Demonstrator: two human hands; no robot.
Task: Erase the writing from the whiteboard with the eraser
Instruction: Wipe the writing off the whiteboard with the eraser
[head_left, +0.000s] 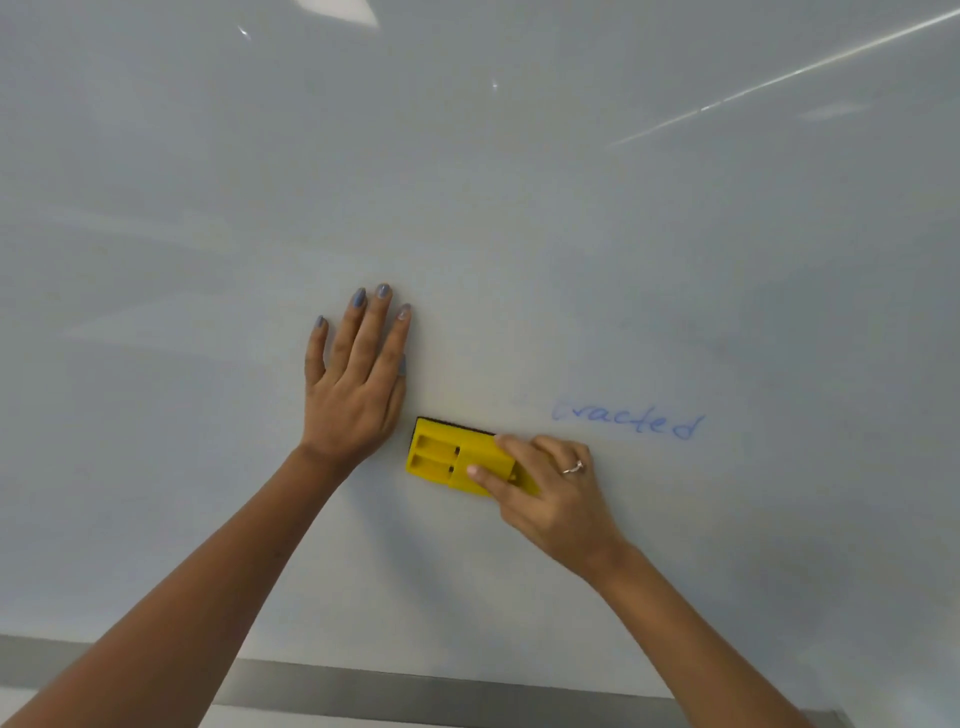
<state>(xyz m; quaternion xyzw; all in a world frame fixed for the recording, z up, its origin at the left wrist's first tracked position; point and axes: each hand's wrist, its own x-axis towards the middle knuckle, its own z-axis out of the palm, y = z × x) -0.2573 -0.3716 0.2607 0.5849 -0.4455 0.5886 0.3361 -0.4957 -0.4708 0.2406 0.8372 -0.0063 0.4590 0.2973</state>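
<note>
My right hand (550, 483) pinches the yellow eraser (457, 457) flat on the whiteboard (519, 182), left of faint blue writing (628, 422) reading "racted". My left hand (353, 384) presses flat, fingers loosely spread, beside the eraser.

Left hand (358, 384) flat, right hand (550, 483) gripping

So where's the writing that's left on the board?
In the head view, the blue writing sits right of centre on the whiteboard, just up and right of the right hand holding the yellow eraser.
</note>
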